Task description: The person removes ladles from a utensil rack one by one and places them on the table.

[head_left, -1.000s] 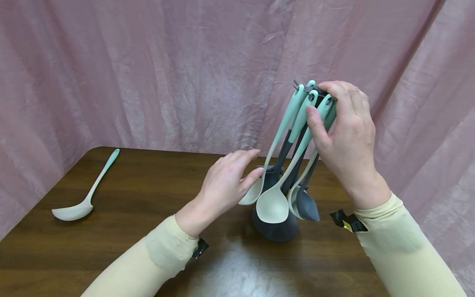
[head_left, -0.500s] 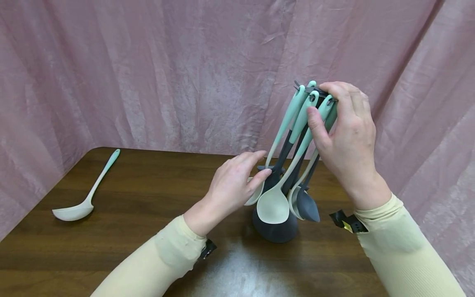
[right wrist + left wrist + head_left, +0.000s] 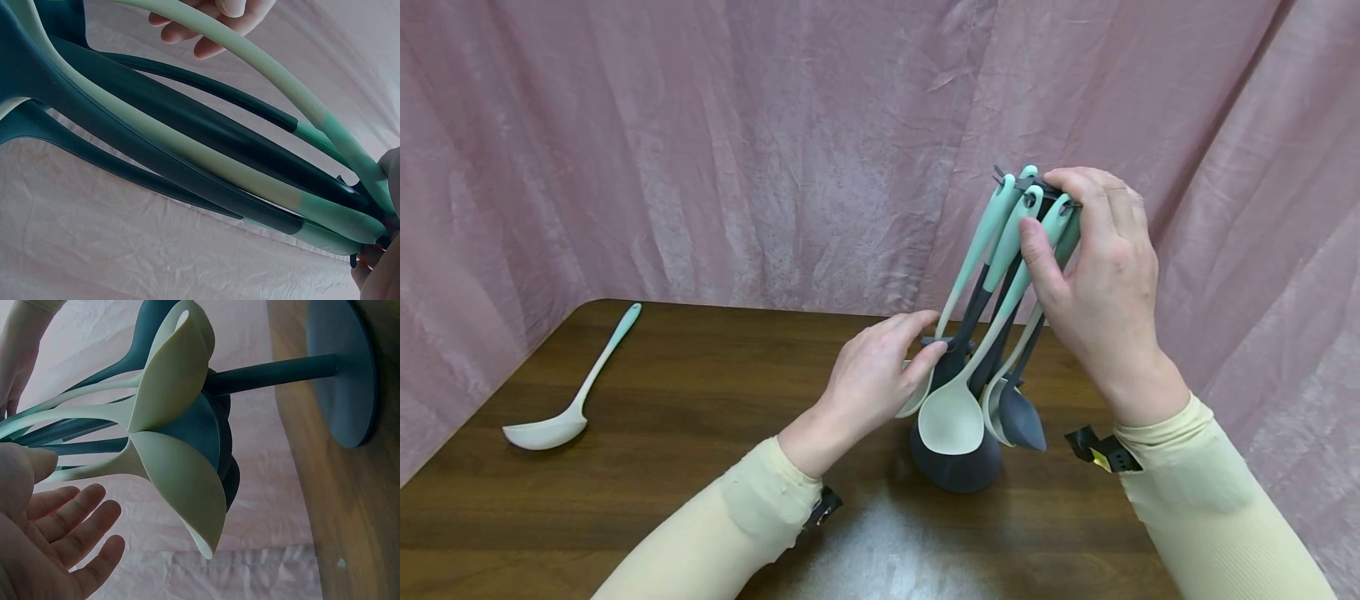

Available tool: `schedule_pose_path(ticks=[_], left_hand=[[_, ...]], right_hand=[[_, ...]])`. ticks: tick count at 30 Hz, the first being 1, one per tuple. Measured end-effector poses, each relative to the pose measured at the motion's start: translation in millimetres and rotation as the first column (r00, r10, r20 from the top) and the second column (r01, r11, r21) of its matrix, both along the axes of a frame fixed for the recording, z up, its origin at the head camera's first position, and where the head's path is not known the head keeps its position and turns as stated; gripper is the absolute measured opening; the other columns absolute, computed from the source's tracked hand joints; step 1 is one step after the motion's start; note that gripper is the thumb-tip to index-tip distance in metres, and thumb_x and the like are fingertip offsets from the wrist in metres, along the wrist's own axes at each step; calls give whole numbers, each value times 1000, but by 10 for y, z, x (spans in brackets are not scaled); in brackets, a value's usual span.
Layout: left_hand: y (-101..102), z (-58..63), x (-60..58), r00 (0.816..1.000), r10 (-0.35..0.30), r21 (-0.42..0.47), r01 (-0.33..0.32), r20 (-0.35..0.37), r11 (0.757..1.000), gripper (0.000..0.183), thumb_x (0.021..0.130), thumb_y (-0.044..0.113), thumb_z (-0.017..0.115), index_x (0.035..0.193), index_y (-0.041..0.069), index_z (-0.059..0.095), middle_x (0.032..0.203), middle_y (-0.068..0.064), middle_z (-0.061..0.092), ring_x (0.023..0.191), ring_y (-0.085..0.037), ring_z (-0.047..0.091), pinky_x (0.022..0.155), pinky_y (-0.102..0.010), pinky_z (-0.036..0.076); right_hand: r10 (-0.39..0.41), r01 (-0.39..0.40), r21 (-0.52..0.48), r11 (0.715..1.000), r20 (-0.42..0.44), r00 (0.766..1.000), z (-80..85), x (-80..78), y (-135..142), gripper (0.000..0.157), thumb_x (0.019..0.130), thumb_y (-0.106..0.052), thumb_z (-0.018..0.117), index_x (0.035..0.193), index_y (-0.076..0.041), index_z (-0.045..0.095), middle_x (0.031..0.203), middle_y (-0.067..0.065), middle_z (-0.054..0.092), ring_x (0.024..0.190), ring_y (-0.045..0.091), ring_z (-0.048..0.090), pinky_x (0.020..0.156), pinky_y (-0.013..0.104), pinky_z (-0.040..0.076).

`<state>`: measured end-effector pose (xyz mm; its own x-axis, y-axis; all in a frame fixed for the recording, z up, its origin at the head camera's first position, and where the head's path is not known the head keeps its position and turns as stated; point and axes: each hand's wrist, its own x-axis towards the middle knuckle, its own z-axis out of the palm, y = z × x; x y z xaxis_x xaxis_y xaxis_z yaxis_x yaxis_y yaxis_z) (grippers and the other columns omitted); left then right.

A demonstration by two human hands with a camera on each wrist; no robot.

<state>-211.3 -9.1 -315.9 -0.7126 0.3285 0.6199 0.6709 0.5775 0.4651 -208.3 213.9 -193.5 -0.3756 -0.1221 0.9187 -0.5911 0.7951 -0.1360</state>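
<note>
In the head view a dark utensil stand [image 3: 955,471] bears several hanging utensils with mint handles. My right hand [image 3: 1108,275] grips the stand's top, thumb against the handles. A cream ladle [image 3: 951,421] hangs at the front. Left of it a second cream utensil [image 3: 916,396] is partly hidden by my left hand [image 3: 876,367]. The left wrist view has that left hand [image 3: 62,531] with its fingers spread loosely beside the cream utensil's stem; whether the thumb touches it I cannot tell. A dark slotted or solid head [image 3: 1021,421] hangs on the right.
A separate cream ladle with a mint handle [image 3: 550,431] lies on the brown wooden table [image 3: 700,400] at the left. A pink curtain [image 3: 775,150] hangs behind the table's back edge.
My left hand has moved right, closer to the stand, and now covers more of the leftmost cream utensil. The right hand stays on the stand's top.
</note>
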Motion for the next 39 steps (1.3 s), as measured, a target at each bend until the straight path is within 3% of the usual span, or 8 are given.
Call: schedule_pose_path(ticks=[18, 39], left_hand=[[50, -65, -66, 1000, -9, 47, 8, 16, 999, 25, 108, 21, 75, 131, 12, 75, 116, -1, 78, 98, -24, 74, 80, -42, 59], [97, -75, -86, 1000, 0, 73, -2, 19, 997, 14, 107, 19, 76, 120, 15, 77, 107, 3, 78, 91, -20, 72, 76, -41, 57]], right_hand=[[0, 0, -1, 1000, 1, 1000, 6, -10, 9, 46, 106, -34, 67, 142, -5, 67, 142, 18, 66, 137, 39, 55, 114, 50, 44], [-6, 6, 2, 1000, 12, 1000, 14, -12, 9, 47, 107, -34, 67, 144, -6, 66, 143, 17, 65, 137, 38, 55, 112, 50, 45]])
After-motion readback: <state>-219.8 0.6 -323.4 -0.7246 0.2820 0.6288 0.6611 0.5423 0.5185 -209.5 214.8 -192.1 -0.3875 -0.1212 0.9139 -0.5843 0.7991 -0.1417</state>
